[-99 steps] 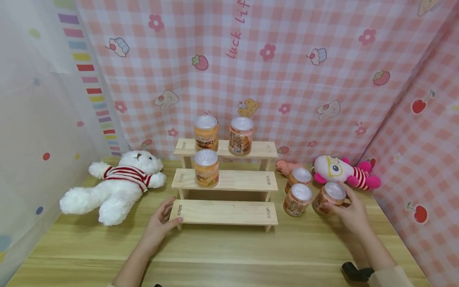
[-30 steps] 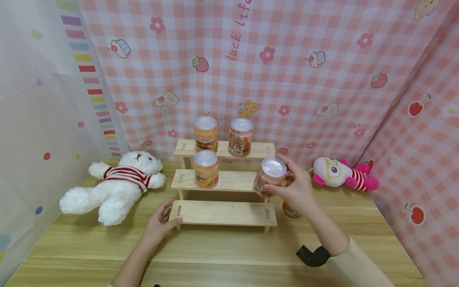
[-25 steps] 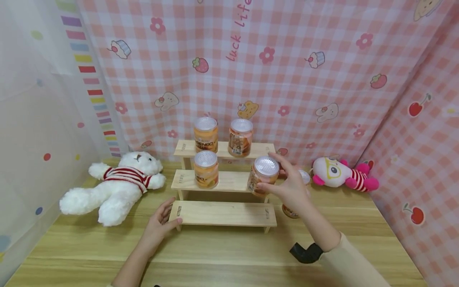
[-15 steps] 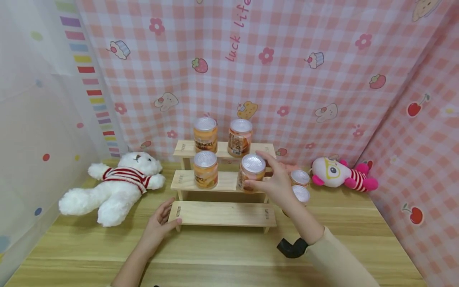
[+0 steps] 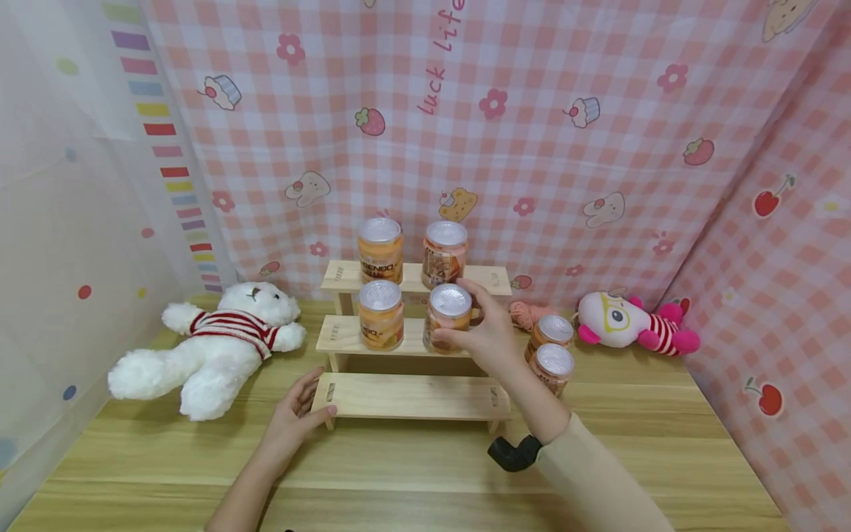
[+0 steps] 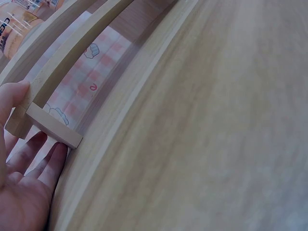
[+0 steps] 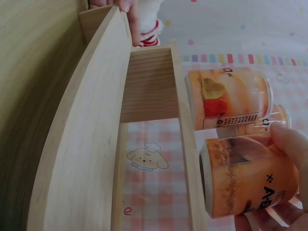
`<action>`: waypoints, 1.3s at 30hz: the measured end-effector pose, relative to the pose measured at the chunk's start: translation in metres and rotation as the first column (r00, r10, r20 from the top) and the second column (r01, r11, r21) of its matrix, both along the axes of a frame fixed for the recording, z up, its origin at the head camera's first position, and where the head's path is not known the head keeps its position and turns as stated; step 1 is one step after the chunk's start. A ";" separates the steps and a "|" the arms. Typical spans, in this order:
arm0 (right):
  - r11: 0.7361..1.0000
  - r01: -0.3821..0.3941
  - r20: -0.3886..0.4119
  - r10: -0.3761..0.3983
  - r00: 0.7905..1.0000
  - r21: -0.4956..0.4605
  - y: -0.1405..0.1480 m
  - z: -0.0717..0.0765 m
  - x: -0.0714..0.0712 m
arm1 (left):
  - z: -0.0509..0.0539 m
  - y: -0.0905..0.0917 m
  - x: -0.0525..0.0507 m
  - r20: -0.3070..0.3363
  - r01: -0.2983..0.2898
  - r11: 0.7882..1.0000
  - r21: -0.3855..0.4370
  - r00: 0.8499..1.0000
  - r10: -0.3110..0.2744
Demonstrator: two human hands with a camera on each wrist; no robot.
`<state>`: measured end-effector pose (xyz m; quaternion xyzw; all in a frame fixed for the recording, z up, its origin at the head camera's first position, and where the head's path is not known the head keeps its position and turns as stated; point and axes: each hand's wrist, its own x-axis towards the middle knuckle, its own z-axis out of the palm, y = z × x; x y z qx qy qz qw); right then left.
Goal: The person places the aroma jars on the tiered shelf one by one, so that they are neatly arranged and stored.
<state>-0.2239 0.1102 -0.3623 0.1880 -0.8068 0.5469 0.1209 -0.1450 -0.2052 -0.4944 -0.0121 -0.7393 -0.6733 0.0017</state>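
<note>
A three-step wooden rack (image 5: 412, 395) stands on the table. My right hand (image 5: 492, 340) grips an orange-labelled can (image 5: 448, 318) by its sides at the middle step; in the right wrist view the held can (image 7: 248, 178) is upright against the step. To its left on that step stands another can (image 5: 382, 316). Two more cans, one on the left (image 5: 381, 251) and one on the right (image 5: 445, 255), stand on the top step. My left hand (image 5: 292, 414) holds the left end of the bottom step, thumb on top, as the left wrist view also shows with the hand (image 6: 26, 192).
Two cans, a rear one (image 5: 553, 336) and a front one (image 5: 552, 366), stand right of the rack. Behind them lie pink yarn (image 5: 528, 314) and a pink plush toy (image 5: 614, 318). A white teddy bear (image 5: 233, 332) lies at the left. A black band (image 5: 515, 452) is at my right wrist.
My right hand has carried its can from the table at the right to the middle step, then leftward along it beside the other can. The left hand has stayed on the bottom step.
</note>
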 end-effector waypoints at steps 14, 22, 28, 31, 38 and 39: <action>1.000 0.023 -0.005 -0.023 1.000 0.005 -0.008 0.000 -0.004 | 0.001 0.001 0.001 0.013 -0.001 1.000 0.008 1.000 0.001; 0.999 -0.025 -0.009 0.025 1.000 -0.045 -0.003 -0.006 -0.002 | 0.003 0.002 0.003 0.002 0.001 1.000 0.015 1.000 -0.001; 0.999 0.036 -0.060 -0.036 0.998 0.004 0.011 -0.011 0.014 | 0.002 0.002 0.002 -0.008 0.002 1.000 -0.005 1.000 -0.002; 0.998 0.062 -0.076 -0.059 0.995 0.029 0.020 -0.011 0.025 | 0.002 0.001 0.002 -0.003 0.002 1.000 -0.004 1.000 -0.002; 0.991 0.130 -0.077 -0.130 0.989 -0.003 0.047 -0.016 0.040 | 0.002 0.001 0.001 0.013 0.006 1.000 0.006 1.000 -0.006; 0.990 0.139 -0.090 -0.139 0.986 -0.001 0.052 -0.018 0.041 | 0.002 0.002 0.001 0.011 0.005 1.000 0.007 1.000 -0.005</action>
